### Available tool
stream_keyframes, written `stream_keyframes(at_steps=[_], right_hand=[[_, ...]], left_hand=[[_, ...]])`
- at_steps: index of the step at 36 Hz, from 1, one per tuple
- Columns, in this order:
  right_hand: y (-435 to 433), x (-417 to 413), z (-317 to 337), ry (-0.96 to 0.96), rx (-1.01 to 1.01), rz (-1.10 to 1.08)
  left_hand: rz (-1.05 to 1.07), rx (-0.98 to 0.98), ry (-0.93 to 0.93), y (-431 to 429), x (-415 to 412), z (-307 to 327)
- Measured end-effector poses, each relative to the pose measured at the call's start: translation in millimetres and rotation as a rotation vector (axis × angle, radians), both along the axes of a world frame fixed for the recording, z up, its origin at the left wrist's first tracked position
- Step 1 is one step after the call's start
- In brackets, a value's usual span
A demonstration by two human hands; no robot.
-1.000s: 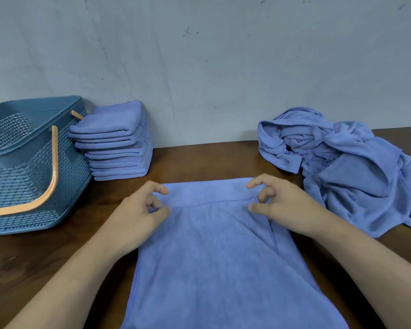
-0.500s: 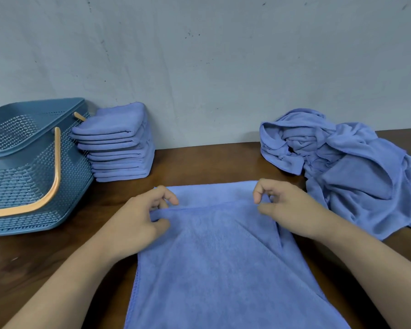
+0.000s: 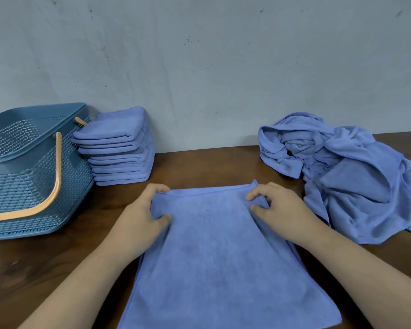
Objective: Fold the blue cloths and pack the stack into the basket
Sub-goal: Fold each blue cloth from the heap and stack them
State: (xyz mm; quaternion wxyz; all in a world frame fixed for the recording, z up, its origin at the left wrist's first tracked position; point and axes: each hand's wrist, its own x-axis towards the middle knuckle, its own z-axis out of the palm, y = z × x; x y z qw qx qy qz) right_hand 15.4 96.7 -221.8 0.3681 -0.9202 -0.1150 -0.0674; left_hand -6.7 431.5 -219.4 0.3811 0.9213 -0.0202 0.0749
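Soft, even, cool light; faint shadows on dark brown wooden worktop (image 3: 199, 167); mild wide-angle bending at edges; little blur.

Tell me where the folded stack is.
Head view, left side: the folded stack sits at the back of the table, just right of the basket.

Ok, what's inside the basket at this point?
The basket shows only its inner mesh wall, no cloth above the rim. Its floor is hidden by the near wall; the folded stack sits beside it.
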Motion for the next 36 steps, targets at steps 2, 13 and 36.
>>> stream_keyframes(at_steps=[2, 13, 36], right_hand=[[-3, -1, 2, 0.02, -0.023, 0.008], [-1, -3, 2, 0.023, 0.038, -0.014], [-6, 9, -13, -0.131, -0.25, -0.123]], left_hand=[[-0.036, 0.048, 0.014, 3, -2, 3], [0.093, -0.151, -0.215, -5, 1, 4], [-0.012, 0.208, -0.139, 2, 14, -12]])
